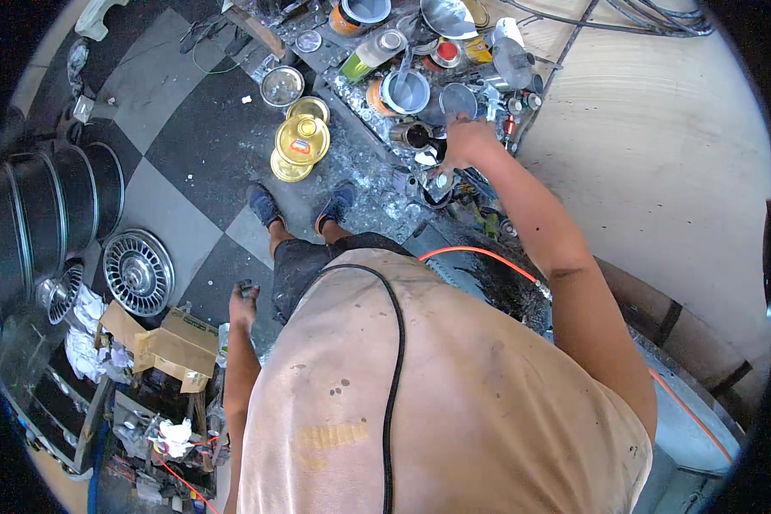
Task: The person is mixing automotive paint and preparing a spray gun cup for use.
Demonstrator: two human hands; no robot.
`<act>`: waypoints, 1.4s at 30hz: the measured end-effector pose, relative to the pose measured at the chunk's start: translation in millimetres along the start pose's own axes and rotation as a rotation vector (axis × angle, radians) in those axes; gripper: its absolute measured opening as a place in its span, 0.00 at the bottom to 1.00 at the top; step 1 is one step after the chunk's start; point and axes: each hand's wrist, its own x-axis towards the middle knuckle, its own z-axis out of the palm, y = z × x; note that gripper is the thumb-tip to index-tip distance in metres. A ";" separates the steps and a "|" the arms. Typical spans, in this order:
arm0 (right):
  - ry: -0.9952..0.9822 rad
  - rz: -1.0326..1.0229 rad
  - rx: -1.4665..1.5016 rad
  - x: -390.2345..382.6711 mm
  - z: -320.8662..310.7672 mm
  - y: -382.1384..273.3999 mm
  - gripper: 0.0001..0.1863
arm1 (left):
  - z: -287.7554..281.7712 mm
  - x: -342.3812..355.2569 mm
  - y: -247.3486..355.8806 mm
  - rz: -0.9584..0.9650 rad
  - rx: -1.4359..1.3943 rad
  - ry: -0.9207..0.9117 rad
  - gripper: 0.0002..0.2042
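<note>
My right hand [471,141] reaches over the cluttered bench at the upper right. Its fingers are closed round something dark, mostly hidden under the hand. Just left of it is a small metal can [409,134] with a dark inside. A clear-walled cup [458,100] stands right behind the hand. At my left side, low over the checkered floor, hangs my left hand [244,304]. Its fingers are curled, with a small dark greyish thing at their tips that is too small to name.
Paint tins [405,92], a green-and-clear bottle [373,56] and several cups crowd the bench. Gold lids [302,140] lie on the floor by my feet. A silver wheel cover [138,272] and a cardboard box [176,347] are at left. An orange hose [480,251] runs beside me.
</note>
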 end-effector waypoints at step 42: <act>0.992 0.534 1.272 91.3 178.3 90.3 0.55 | -57.0 -52.0 115.0 -0.019 0.379 -0.025 0.15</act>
